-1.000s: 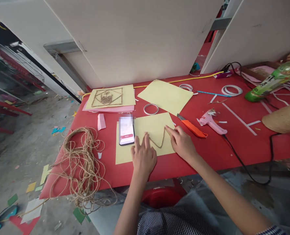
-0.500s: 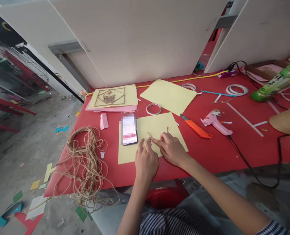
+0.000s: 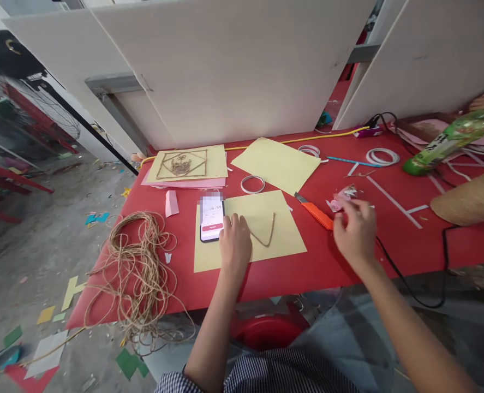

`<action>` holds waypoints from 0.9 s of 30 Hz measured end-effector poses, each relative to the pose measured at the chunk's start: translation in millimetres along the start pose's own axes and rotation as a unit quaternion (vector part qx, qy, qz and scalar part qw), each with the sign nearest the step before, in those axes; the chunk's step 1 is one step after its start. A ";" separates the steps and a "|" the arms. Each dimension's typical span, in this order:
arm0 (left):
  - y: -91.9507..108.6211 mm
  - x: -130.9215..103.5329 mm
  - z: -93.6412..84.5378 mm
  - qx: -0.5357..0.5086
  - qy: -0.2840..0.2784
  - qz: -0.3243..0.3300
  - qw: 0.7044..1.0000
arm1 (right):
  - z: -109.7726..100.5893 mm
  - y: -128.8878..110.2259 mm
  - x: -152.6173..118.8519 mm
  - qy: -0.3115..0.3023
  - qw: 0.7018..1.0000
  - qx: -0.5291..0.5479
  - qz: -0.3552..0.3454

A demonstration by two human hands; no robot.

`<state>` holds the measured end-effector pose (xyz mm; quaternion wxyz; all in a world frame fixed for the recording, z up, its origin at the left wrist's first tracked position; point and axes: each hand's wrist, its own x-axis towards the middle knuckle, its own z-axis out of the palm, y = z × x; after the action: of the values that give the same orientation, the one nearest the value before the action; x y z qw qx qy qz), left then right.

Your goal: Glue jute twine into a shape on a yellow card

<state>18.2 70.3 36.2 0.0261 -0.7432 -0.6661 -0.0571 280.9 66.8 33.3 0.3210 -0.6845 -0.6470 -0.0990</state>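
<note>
My left hand [image 3: 235, 240] lies on a yellow paper sheet [image 3: 285, 245], fingers stretched out and open, at the right edge of a phone [image 3: 211, 221] with a lit screen. Beside its fingertips a brown twine piece bent in a V [image 3: 267, 243] rests on the sheet. My right hand [image 3: 357, 232] is over a pink glue gun [image 3: 342, 197], fingers curved and apart; the gun's handle is hidden behind it. An orange box cutter [image 3: 317, 214] lies just left of that hand.
Loose twine [image 3: 137, 273] hangs over the front left edge. A card with a twine picture [image 3: 180, 164], another yellow sheet [image 3: 274, 164], a white ring [image 3: 252, 184], a green bottle [image 3: 442, 142] and a twine roll [image 3: 466, 202] lie around. The gun's black cord [image 3: 405, 281] runs right.
My right hand has left the twine and moved right to the glue gun. My left hand has shifted slightly up toward the phone, off the twine. The bent twine now shows on the sheet.
</note>
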 end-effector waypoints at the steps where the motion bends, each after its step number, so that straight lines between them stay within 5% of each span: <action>1: 0.1 1.5 -0.1 0.010 0.001 0.000 1.000 | -3.9 18.7 5.4 -0.004 0.999 -0.045 0.027; 4: -0.9 1.7 3.1 0.001 0.023 0.003 1.000 | -7.9 60.4 17.3 -0.097 0.983 -0.131 0.082; 7: -4.4 1.5 7.0 -0.022 0.036 -0.003 0.999 | -4.3 70.5 24.7 -0.200 0.965 -0.149 0.078; 14: -9.3 -3.4 6.6 -0.053 0.043 -0.016 0.998 | -22.6 40.2 47.4 -0.225 0.958 -0.148 0.099; 18: -2.2 -16.2 6.0 -0.082 0.034 -0.035 0.995 | -47.4 10.8 60.3 -0.211 0.966 0.072 0.132; 22: 2.8 -28.9 7.0 -0.115 0.024 -0.043 0.992 | -52.5 -39.9 60.9 -0.346 0.846 0.378 0.145; 24: 2.6 -33.7 8.4 -0.144 0.024 -0.050 0.988 | -43.2 -63.8 58.0 -0.426 0.787 0.423 0.143; 27: 0.4 -37.6 11.2 -0.203 0.032 -0.064 0.977 | -19.9 -85.5 54.1 -0.498 0.739 0.432 0.139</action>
<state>15.1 34.4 20.6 -0.1078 -0.6866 -0.6857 -0.2166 213.1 96.3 105.1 0.2246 -0.5061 -0.5855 0.5921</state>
